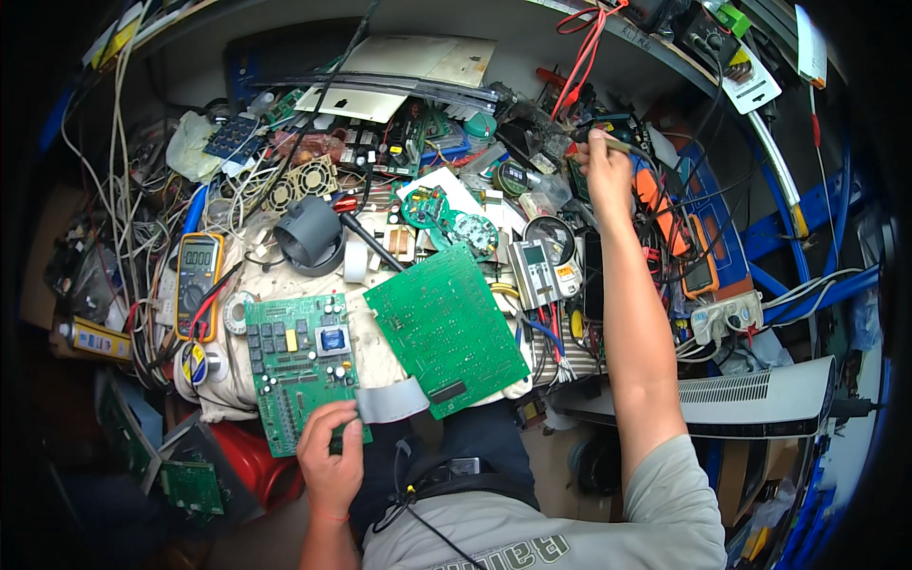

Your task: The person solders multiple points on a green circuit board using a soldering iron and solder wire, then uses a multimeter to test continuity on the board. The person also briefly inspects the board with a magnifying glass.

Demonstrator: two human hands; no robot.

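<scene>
My left hand (328, 442) grips the lower edge of a green circuit board (299, 347), which has a blue transformer and relays facing up. A grey ribbon cable (389, 399) joins it to a larger green board (446, 332) lying tilted beside it, solder side up. My right arm stretches to the back right of the bench, where my right hand (605, 171) is closed on a dark, slim tool (622, 145) among cables and parts; what kind of tool it is, I cannot make out.
A yellow multimeter (198, 280) stands at left. Grey pipe fittings (309, 237), fans (294, 185) and piled boards crowd the back. An orange meter (700, 261), a power strip (722, 318) and a white vented panel (722, 399) are at right. Cables hang at both sides.
</scene>
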